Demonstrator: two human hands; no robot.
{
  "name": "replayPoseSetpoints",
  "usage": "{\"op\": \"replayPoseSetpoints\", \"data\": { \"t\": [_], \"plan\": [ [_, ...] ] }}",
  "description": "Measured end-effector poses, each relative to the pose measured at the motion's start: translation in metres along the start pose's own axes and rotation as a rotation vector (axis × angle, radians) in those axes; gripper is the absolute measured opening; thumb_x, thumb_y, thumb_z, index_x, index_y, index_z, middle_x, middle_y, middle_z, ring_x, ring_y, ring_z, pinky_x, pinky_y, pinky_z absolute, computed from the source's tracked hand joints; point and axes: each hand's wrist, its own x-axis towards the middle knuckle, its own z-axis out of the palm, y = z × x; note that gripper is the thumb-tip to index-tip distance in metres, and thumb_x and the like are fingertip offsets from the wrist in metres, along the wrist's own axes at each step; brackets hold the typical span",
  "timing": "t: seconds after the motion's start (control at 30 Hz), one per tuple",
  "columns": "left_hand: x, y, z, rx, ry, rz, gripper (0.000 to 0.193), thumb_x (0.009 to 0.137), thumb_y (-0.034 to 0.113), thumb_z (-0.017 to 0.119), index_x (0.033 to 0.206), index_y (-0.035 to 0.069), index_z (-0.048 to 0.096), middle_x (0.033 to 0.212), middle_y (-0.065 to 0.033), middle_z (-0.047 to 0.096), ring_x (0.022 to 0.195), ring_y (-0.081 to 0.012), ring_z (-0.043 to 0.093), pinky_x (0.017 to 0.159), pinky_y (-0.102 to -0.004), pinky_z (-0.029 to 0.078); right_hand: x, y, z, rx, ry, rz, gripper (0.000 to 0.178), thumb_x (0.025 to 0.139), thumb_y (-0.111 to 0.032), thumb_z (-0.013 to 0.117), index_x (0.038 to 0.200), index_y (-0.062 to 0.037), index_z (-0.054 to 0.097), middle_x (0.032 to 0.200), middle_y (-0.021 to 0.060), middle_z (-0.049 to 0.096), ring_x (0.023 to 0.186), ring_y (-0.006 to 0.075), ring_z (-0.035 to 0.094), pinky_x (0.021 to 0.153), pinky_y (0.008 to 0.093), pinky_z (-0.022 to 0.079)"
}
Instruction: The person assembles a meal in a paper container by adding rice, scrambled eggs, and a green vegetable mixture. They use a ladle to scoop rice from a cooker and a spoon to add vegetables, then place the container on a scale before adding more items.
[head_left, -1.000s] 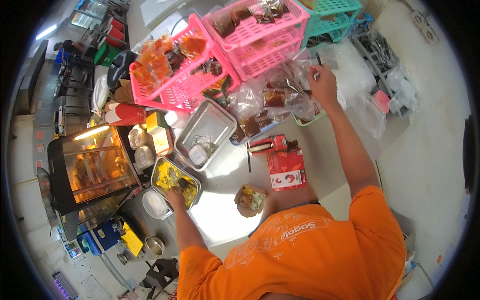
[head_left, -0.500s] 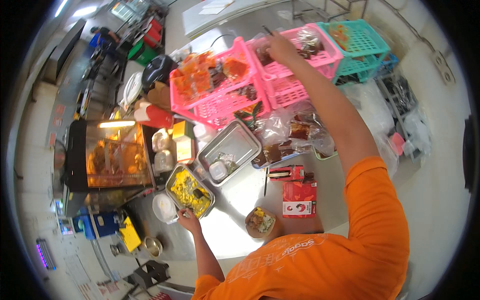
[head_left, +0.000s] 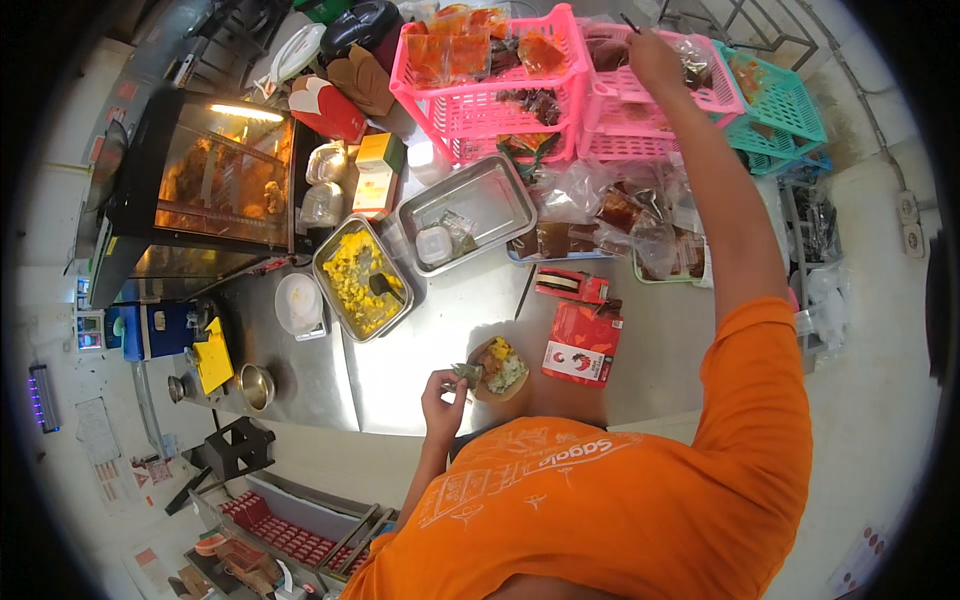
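My left hand is closed on a small greenish packet at the left rim of a brown paper bowl. Rice, yellow pieces and brown food fill the bowl. My right arm stretches far forward, and my right hand is over a pink basket of bagged dark food. A thin dark stick-like thing sticks out of its fingers; its kind is too small to tell. Left of the bowl stands a metal tray of yellow diced food with a black spoon in it.
Another metal tray holds a small white tub. A red carton lies right of the bowl. Behind are bagged sauces, another pink basket and teal baskets. A lit warming cabinet stands at the left.
My left hand has moved from the yellow-food tray to the paper bowl, and the greenish packet now shows in it. My right hand stays over the pink basket. The view has shifted.
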Motion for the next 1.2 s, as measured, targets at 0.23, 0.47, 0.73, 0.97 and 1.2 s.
{"op": "replayPoseSetpoints", "data": {
  "t": [0.23, 0.47, 0.73, 0.97, 1.2],
  "plan": [
    [-0.005, 0.019, 0.007, 0.003, -0.018, 0.068, 0.018, 0.088, -0.001, 0.073, 0.101, 0.002, 0.061, 0.096, -0.0075, 0.066, 0.083, -0.0150, 0.064, 0.072, -0.0301, 0.054, -0.002, -0.023, -0.002, 0.217, -0.239, 0.213, 0.044, 0.084, -0.041, 0.079, 0.102, -0.0020, 0.072, 0.100, 0.0217, 0.073, 0.097, 0.0415, 0.070, 0.082, 0.0496, 0.057],
    [-0.029, 0.004, 0.011, -0.008, -0.096, 0.009, 0.036, 0.086, -0.005, 0.075, 0.116, 0.003, 0.057, 0.105, -0.0093, 0.064, 0.088, -0.0160, 0.067, 0.078, -0.0316, 0.057, -0.001, -0.071, 0.019, 0.308, -0.082, 0.434, 0.063, 0.081, -0.037, 0.080, 0.126, 0.0025, 0.059, 0.120, 0.0275, 0.067, 0.110, 0.0422, 0.068, 0.091, 0.0499, 0.057],
    [-0.015, 0.029, 0.022, -0.036, -0.033, 0.016, 0.034, 0.089, 0.000, 0.075, 0.117, 0.003, 0.057, 0.095, -0.0080, 0.069, 0.085, -0.0156, 0.069, 0.080, -0.0313, 0.058, 0.002, -0.064, 0.008, 0.264, 0.149, 0.533, 0.031, 0.087, -0.025, 0.063, 0.108, -0.0039, 0.070, 0.105, 0.0228, 0.072, 0.102, 0.0415, 0.069, 0.088, 0.0512, 0.056],
    [0.011, -0.002, 0.026, 0.184, -0.100, 0.017, 0.021, 0.097, 0.022, 0.070, 0.110, 0.006, 0.068, 0.094, -0.0127, 0.074, 0.087, -0.0253, 0.074, 0.078, -0.0351, 0.057, -0.072, -0.052, -0.041, 0.669, 0.466, 0.191, 0.025, 0.091, -0.027, 0.069, 0.097, -0.0039, 0.075, 0.089, 0.0135, 0.075, 0.081, 0.0272, 0.071, 0.080, 0.0400, 0.054],
    [0.024, 0.022, 0.022, 0.069, -0.245, -0.072, 0.026, 0.091, 0.009, 0.073, 0.115, 0.005, 0.063, 0.100, -0.0125, 0.074, 0.087, -0.0264, 0.074, 0.079, -0.0357, 0.057, -0.351, -0.124, -0.155, 0.988, -0.200, 0.205, 0.045, 0.098, -0.021, 0.069, 0.139, -0.0050, 0.062, 0.122, 0.0091, 0.072, 0.108, 0.0176, 0.065, 0.096, 0.0323, 0.050]
  ]
}}
